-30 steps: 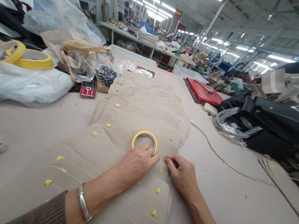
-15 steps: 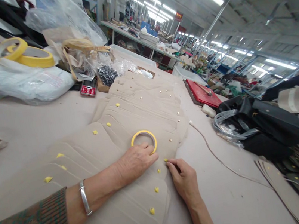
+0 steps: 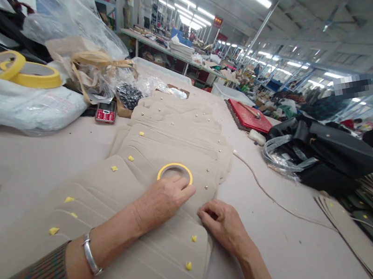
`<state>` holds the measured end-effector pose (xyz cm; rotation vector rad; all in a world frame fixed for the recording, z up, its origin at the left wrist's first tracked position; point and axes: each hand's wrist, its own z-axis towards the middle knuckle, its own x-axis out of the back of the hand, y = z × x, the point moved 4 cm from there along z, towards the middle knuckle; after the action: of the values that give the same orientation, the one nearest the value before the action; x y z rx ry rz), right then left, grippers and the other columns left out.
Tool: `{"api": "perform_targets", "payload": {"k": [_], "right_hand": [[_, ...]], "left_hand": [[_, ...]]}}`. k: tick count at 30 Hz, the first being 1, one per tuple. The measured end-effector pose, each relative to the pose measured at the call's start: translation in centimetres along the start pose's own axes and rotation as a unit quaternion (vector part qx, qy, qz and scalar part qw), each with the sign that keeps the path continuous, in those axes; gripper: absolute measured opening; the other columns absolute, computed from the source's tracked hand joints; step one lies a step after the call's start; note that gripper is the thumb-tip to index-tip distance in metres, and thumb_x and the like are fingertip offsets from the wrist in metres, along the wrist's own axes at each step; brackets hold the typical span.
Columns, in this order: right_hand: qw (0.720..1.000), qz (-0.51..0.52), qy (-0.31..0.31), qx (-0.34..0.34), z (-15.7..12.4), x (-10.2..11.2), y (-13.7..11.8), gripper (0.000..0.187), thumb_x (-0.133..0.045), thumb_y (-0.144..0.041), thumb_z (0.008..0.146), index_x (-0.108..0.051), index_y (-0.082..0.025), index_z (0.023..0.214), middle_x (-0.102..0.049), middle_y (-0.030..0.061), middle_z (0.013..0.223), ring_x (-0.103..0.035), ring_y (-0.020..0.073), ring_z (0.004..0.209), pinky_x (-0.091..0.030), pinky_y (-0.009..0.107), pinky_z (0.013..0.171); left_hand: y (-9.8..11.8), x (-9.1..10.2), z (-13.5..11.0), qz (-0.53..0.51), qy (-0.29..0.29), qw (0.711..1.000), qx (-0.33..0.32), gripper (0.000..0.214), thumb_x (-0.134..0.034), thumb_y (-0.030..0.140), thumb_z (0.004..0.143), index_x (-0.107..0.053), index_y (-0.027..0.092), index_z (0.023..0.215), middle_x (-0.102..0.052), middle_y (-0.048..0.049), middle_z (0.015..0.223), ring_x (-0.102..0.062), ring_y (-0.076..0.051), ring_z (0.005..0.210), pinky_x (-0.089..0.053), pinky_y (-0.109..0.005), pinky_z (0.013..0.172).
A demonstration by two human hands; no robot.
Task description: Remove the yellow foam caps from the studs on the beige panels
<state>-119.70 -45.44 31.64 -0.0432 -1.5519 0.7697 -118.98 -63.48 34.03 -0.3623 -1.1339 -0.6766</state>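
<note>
There are no words here that can be read: the red hanging sign [image 3: 217,22] far down the hall is looking too small, the pale print on the white plastic bag [image 3: 26,110] is showing only as a faint smudge, and the red letters in the top right corner are being cut off by the edge. The keys of the little red calculator [image 3: 106,112] are too tiny to make out. The left hand [image 3: 157,201] is lying flat on the fanned beige pieces [image 3: 122,182] on the surface, its grip spread wide and holding nothing, with the fingertips [image 3: 187,190] resting on the near edge of the small yellow tape ring [image 3: 173,168]. The ring is lying flat just past that hand, and the near part of it is hiding under the fingers. The right hand [image 3: 221,226] is sitting just beside the left one, at the edge of the top beige piece, its grip curled up narrow. Its fingertips are tucking under, so I cannot tell if they are pinching anything. Small yellow tabs [image 3: 194,238] are sticking on the pieces close by. A silver bracelet [image 3: 90,258] is hanging on the left wrist. Two big yellow tape rolls [image 3: 20,74] are sitting on the bag, well apart from the hands.
</note>
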Motion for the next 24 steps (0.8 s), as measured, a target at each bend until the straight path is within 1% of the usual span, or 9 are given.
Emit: {"api": "perform_targets", "payload": {"k": [3,5,8,10,12,14,17,20,24], "right_hand": [[0.998,0.011,-0.041,-0.034,0.0,0.3,-0.5,0.016,-0.058,-0.020,0.081,-0.068,-0.022,0.068,-0.063,-0.0031,0.065,-0.055,0.0128,0.063,-0.037,0.022,0.059],[0.997,0.018,-0.045,-0.056,0.1,0.4,-0.6,0.013,-0.060,-0.019,0.080,-0.069,-0.022,0.071,-0.062,-0.0039,0.063,-0.055,0.0122,0.059,-0.036,0.022,0.056],[0.994,0.082,0.039,-0.053,0.1,0.8,-0.7,0.012,-0.061,-0.021,0.081,-0.072,-0.021,0.087,-0.066,-0.0022,0.068,-0.057,0.0129,0.061,-0.041,0.023,0.059],[0.981,0.151,0.122,-0.025,-0.1,1.4,-0.9,0.015,-0.059,-0.025,0.087,-0.071,-0.019,0.095,-0.069,0.0004,0.076,-0.060,0.0134,0.067,-0.045,0.024,0.064],[0.965,0.192,0.179,0.023,-0.3,1.8,-1.3,0.017,-0.057,-0.025,0.090,-0.070,-0.018,0.099,-0.070,0.0024,0.085,-0.062,0.0133,0.074,-0.048,0.023,0.068],[0.956,0.192,0.204,0.084,-0.3,2.1,-2.0,0.017,-0.058,-0.020,0.090,-0.067,-0.018,0.105,-0.070,0.0037,0.093,-0.063,0.0133,0.081,-0.049,0.023,0.072],[0.953,0.162,0.203,0.157,-0.1,2.1,-3.2,0.019,-0.056,-0.013,0.090,-0.065,-0.018,0.106,-0.069,0.0050,0.097,-0.062,0.0136,0.085,-0.050,0.024,0.075],[0.955,0.123,0.196,0.185,0.0,1.7,-4.1,0.016,-0.053,-0.009,0.089,-0.065,-0.018,0.095,-0.068,0.0033,0.087,-0.060,0.0133,0.079,-0.048,0.024,0.073],[0.941,0.094,0.261,0.194,-0.1,1.2,-4.6,0.014,-0.052,-0.009,0.084,-0.062,-0.018,0.081,-0.063,-0.0002,0.071,-0.057,0.0106,0.063,-0.044,0.020,0.061]], "left_hand": [[-0.2,0.3,-0.1,-0.025,0.017,1.000,0.000,0.015,-0.044,0.010,0.093,-0.053,0.018,0.085,-0.057,-0.0024,0.078,-0.052,-0.018,0.068,-0.038,-0.029,0.060],[-0.2,0.2,-0.1,-0.060,0.025,0.998,0.003,0.014,-0.044,0.011,0.094,-0.054,0.019,0.090,-0.059,-0.0010,0.077,-0.055,-0.016,0.067,-0.040,-0.027,0.059],[0.1,0.1,-0.2,-0.125,0.061,0.990,-0.001,0.020,-0.045,0.014,0.096,-0.053,0.019,0.114,-0.068,-0.0018,0.091,-0.064,-0.016,0.079,-0.048,-0.026,0.069],[0.3,0.1,-0.3,-0.153,0.076,0.985,-0.002,0.035,-0.045,0.017,0.097,-0.042,0.020,0.132,-0.070,-0.0037,0.105,-0.067,-0.016,0.089,-0.051,-0.026,0.075],[0.5,-0.1,-0.4,-0.157,0.075,0.985,0.000,0.043,-0.044,0.022,0.099,-0.033,0.019,0.140,-0.071,-0.0052,0.109,-0.069,-0.017,0.090,-0.052,-0.027,0.074],[0.7,-0.1,-0.4,-0.143,0.073,0.987,0.003,0.041,-0.041,0.025,0.100,-0.033,0.017,0.139,-0.072,-0.0065,0.107,-0.070,-0.018,0.085,-0.053,-0.028,0.070],[1.0,-0.2,-0.4,-0.125,0.073,0.990,0.004,0.038,-0.040,0.029,0.101,-0.035,0.015,0.135,-0.073,-0.0071,0.102,-0.071,-0.019,0.080,-0.053,-0.028,0.066],[1.2,-0.2,-0.4,-0.139,0.082,0.987,-0.003,0.034,-0.041,0.026,0.100,-0.036,0.015,0.132,-0.072,-0.0071,0.102,-0.070,-0.018,0.083,-0.052,-0.027,0.068],[1.1,-0.2,-0.3,-0.176,0.088,0.981,0.003,0.023,-0.039,0.017,0.098,-0.047,0.020,0.120,-0.070,-0.0019,0.099,-0.068,-0.015,0.086,-0.048,-0.023,0.070]]}}
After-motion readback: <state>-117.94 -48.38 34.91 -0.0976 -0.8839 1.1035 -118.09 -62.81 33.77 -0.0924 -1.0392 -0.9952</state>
